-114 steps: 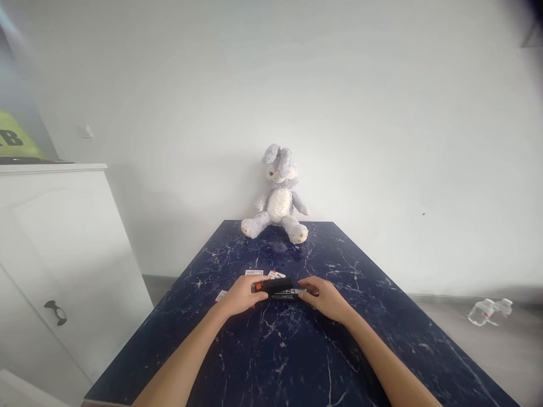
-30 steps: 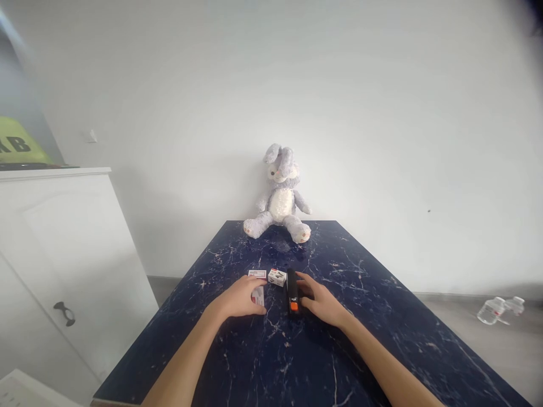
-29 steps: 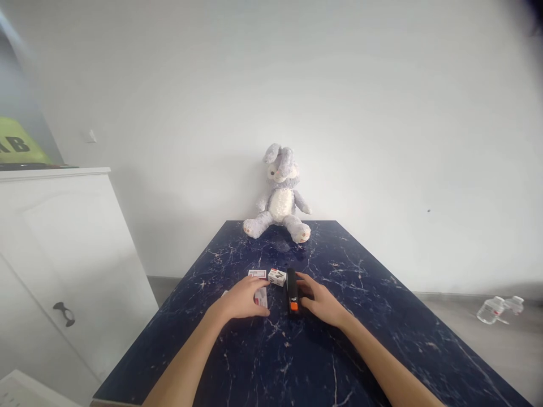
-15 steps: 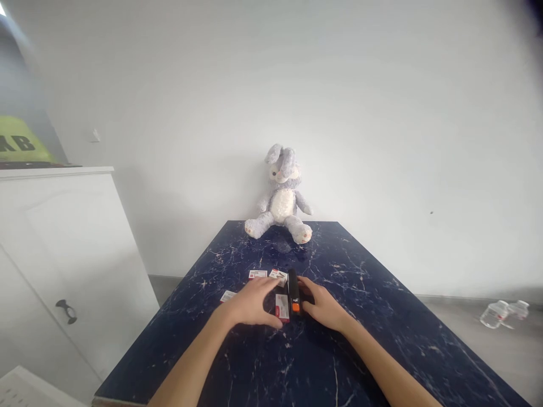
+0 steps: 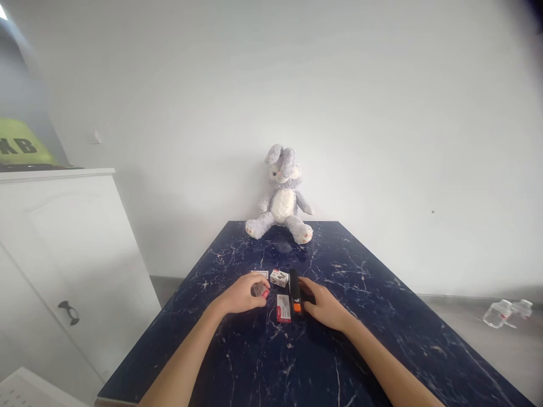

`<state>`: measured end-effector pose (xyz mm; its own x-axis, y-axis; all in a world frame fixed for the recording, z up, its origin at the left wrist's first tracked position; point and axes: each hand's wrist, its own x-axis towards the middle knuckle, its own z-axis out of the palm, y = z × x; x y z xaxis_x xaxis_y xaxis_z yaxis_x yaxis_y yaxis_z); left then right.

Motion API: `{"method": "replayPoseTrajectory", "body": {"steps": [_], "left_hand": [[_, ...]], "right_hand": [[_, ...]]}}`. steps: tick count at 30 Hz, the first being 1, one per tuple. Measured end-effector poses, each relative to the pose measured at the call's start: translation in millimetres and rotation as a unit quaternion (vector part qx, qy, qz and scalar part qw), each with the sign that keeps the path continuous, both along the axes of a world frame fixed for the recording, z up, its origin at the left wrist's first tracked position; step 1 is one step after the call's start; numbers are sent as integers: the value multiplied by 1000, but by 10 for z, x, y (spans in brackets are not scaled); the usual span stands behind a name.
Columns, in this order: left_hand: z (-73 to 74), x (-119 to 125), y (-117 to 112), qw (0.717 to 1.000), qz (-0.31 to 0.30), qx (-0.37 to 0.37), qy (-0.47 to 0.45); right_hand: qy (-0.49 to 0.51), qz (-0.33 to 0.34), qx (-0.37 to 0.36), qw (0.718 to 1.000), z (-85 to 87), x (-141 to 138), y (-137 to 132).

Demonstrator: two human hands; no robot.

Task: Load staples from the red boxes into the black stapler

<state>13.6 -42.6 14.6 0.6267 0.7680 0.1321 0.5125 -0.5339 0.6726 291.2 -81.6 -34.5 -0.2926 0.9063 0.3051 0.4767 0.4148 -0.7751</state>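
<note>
My left hand (image 5: pixel 242 294) curls its fingers and thumb round a small red-and-white box (image 5: pixel 262 290), partly covered by the fingers. Just right of it, another red-and-white box (image 5: pixel 284 308) lies flat, and a white box with a dark picture (image 5: pixel 279 277) sits behind that. A further white box (image 5: pixel 262 273) is half hidden behind my left fingers. A black stapler with an orange end (image 5: pixel 294 291) lies lengthwise along the right of the boxes. My right hand (image 5: pixel 321 303) is closed against the stapler's right side, fingers toward its far part and thumb near the orange end.
A grey plush rabbit (image 5: pixel 282 203) sits at the far end of the dark blue marbled table (image 5: pixel 365 339), against the wall. On the left stands a white cabinet (image 5: pixel 76 237). Plastic bottles (image 5: pixel 497 314) are on the floor at the right.
My left hand has drawn back leftward from over the boxes, and a small box now shows in its fingers. The box that lay left of that hand no longer shows. My right hand stays at the stapler.
</note>
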Motion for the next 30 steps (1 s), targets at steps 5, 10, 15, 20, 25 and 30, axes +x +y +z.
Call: {"method": "replayPoseTrajectory", "body": {"steps": [5, 10, 15, 20, 25, 30], "left_hand": [[-78, 261, -92, 991, 8, 22, -134], [-226, 392, -142, 997, -38, 11, -72], [-288, 397, -149, 1000, -13, 14, 17], [-331, 386, -173, 1000, -7, 3, 3], [-338, 339, -109, 999, -21, 47, -17], [-406, 218, 161, 973, 148, 172, 47]], "right_hand": [[3, 5, 10, 1000, -24, 8, 8], [-9, -3, 17, 1000, -52, 21, 22], [-21, -5, 22, 1000, -57, 30, 24], [-31, -14, 31, 999, -47, 25, 23], [-39, -16, 34, 999, -17, 13, 8], [-34, -1, 25, 999, -4, 10, -1]]}}
